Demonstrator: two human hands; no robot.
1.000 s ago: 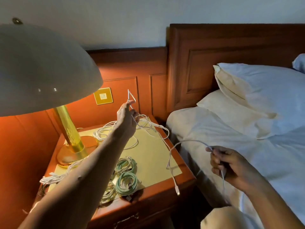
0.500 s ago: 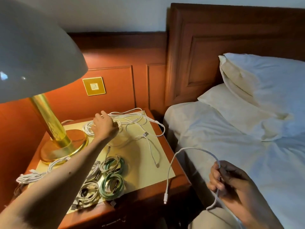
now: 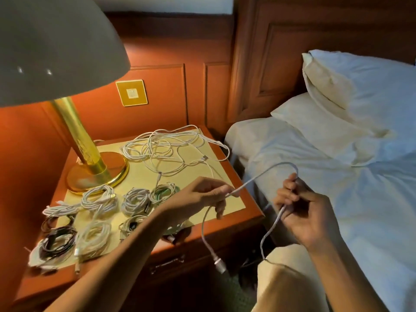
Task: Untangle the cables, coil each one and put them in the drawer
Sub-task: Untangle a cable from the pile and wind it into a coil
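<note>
Both hands pinch one white cable [image 3: 265, 174] arching over the gap between desk [image 3: 252, 218] and bed [image 3: 337, 199]: left hand [image 3: 202, 194] near its plug end, right hand [image 3: 301, 210] further along. No readable writing.

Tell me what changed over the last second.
The left hand let go of the tangle, which settled onto the nightstand, then came back toward the body and pinched the loose cable near its plug end. The right hand kept its grip on that cable throughout. The coiled cables and lamp stayed put.
</note>
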